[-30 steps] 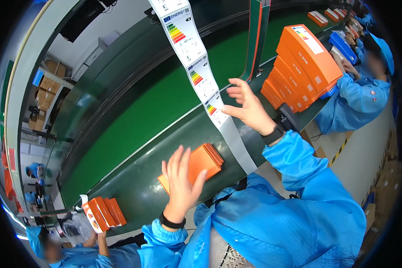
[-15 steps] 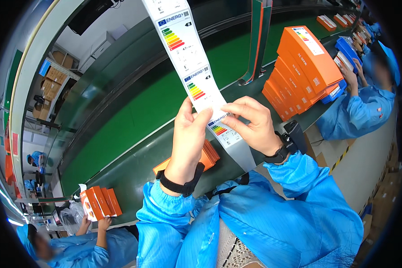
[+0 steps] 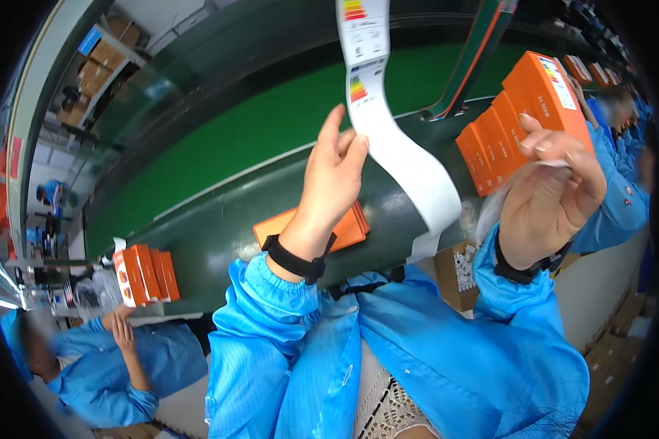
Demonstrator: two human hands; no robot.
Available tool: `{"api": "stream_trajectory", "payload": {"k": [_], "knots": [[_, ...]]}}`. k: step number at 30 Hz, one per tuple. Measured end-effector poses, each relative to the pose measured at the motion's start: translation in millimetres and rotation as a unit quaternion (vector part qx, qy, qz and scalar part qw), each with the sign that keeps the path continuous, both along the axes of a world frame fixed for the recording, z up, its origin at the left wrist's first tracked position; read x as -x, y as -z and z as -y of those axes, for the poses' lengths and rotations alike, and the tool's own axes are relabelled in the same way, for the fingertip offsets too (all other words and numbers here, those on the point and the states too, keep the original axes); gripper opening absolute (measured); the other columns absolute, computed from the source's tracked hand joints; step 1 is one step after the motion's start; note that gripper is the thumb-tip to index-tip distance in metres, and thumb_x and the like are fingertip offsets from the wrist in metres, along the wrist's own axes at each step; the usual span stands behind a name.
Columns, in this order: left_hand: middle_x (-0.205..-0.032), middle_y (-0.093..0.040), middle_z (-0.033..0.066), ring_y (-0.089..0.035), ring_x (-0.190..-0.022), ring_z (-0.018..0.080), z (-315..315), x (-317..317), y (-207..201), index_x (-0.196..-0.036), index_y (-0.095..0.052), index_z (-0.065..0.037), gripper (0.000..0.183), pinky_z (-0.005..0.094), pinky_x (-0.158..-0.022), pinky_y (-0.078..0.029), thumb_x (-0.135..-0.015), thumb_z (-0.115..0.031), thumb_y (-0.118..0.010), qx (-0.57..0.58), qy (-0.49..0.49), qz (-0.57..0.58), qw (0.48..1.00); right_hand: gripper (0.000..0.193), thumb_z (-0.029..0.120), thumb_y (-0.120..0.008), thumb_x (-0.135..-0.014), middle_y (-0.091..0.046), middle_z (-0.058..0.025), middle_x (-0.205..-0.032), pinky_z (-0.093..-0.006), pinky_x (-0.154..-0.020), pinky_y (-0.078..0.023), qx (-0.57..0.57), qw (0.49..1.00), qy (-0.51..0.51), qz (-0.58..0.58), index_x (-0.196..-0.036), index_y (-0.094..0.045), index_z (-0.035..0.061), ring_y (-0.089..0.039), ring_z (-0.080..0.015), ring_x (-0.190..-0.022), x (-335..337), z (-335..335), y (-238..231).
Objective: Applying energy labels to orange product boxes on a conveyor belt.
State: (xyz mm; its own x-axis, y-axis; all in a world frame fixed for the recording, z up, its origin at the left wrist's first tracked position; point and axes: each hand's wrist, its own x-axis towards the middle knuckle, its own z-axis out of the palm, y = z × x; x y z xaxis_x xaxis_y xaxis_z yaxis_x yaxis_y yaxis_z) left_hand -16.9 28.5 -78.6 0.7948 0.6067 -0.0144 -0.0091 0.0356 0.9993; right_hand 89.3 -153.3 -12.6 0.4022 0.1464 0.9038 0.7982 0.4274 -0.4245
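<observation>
A long white strip of labels [image 3: 372, 110] with coloured bar charts comes down from the top edge. Its lower stretch is plain white and curls toward my body. My left hand [image 3: 332, 172] has its thumb at the strip's left edge, gripping it with the fingers behind. Out to the right, my right hand [image 3: 553, 194] is raised with the fingers bent, pinching a thin whitish label [image 3: 496, 208] that is blurred and partly behind the hand. Under my left forearm, a flat orange box [image 3: 353, 227] lies on the dark green worktop [image 3: 220, 256].
A stack of orange boxes [image 3: 501, 135] stands on the right, near my right hand. A green post [image 3: 472, 62] rises behind the worktop. Co-workers in blue sit at both sides, with more orange boxes [image 3: 145, 274] on the left. An open carton [image 3: 458, 282] is below the worktop.
My right hand has moved away from the strip to the right, taking a label off it. The strip's lower end now curls and is bare. The view has shifted.
</observation>
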Motion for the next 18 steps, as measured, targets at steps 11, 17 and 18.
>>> {"api": "stream_trajectory", "payload": {"k": [11,17,18], "knots": [[-0.078,-0.066,0.0011,-0.062,-0.088,0.0105,-7.2,119.7,-12.0,-0.135,-0.036,-0.004,0.064,0.0397,-0.107,-0.031,-0.081,-0.001,-0.071,-0.127,-0.04,-0.042,0.99,0.072,0.004,-0.067,-0.078,-0.065,-0.0095,-0.106,-0.0393,-0.085,-0.048,0.412,0.878,-0.234,-0.07,-0.142,-0.036,0.0073,-0.062,-0.0297,-0.099,65.9,-78.2,44.6],[-0.09,-0.067,0.0061,-0.063,-0.092,0.0139,-20.5,160.4,6.0,-0.131,-0.038,-0.003,0.06,0.0408,-0.108,-0.032,-0.081,0.0,-0.07,0.063,-0.2,0.055,0.976,0.041,0.016,-0.073,-0.082,-0.066,-0.0129,-0.092,-0.0271,-0.064,-0.054,0.459,0.772,-0.288,-0.331,-0.114,-0.056,-0.0018,-0.066,-0.0163,-0.077,77.7,-98.7,76.2],[-0.103,-0.067,0.0104,-0.062,-0.099,0.0161,-21.7,166.5,10.3,-0.134,-0.036,-0.003,0.067,0.0415,-0.107,-0.033,-0.079,-0.001,-0.073,0.114,-0.197,0.062,0.972,0.029,0.018,-0.072,-0.085,-0.066,-0.01,-0.084,-0.0235,-0.058,-0.053,0.468,0.702,-0.343,-0.414,-0.103,-0.062,-0.0028,-0.065,-0.0108,-0.069,79.0,-102.7,79.8]]}}
